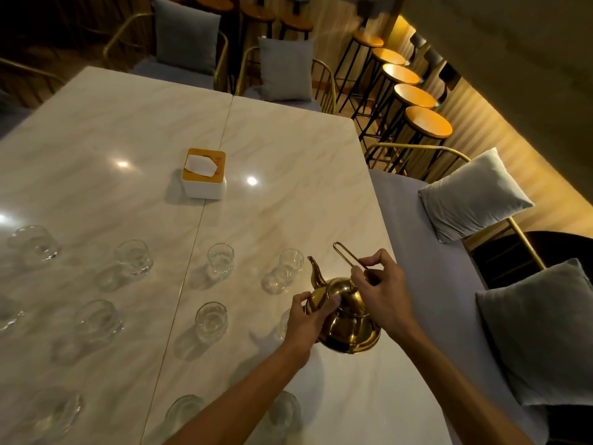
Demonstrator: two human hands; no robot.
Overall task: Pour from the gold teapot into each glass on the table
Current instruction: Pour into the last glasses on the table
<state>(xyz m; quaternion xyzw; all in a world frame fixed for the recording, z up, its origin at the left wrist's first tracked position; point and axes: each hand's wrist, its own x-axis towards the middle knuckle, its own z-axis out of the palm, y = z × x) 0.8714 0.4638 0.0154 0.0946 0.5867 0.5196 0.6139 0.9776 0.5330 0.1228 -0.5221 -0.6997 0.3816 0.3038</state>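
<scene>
The right hand is curled round the thin looped wire handle of the shiny gold metal teapot, fingers and thumb pinching it where the loop comes down toward the pot's top. The left hand is cupped against the teapot's rounded lid side, fingers wrapped over the shoulder and thumb on the near face, so the pot sits between the two hands. The teapot is tilted, its flared base turned toward the person and its curved spout pointing up and away; whether the base touches the pale marble-patterned bench I cannot tell.

Just beyond the spout stands a small clear ribbed glass, and to the left of that one a second clear glass. Left of the teapot, near the left hand's wrist, is another glass, and one more is half hidden behind the left hand itself. Further left of the teapot, more clear glasses are scattered across the bench, some blurred at the frame's edge. Two others sit nearer the person than the teapot, partly covered by the left forearm.

Well beyond the teapot, near the seam in the bench, sits a white tissue box with a yellow top. To the right of the teapot, off the bench, is a grey padded seat with grey cushions.
</scene>
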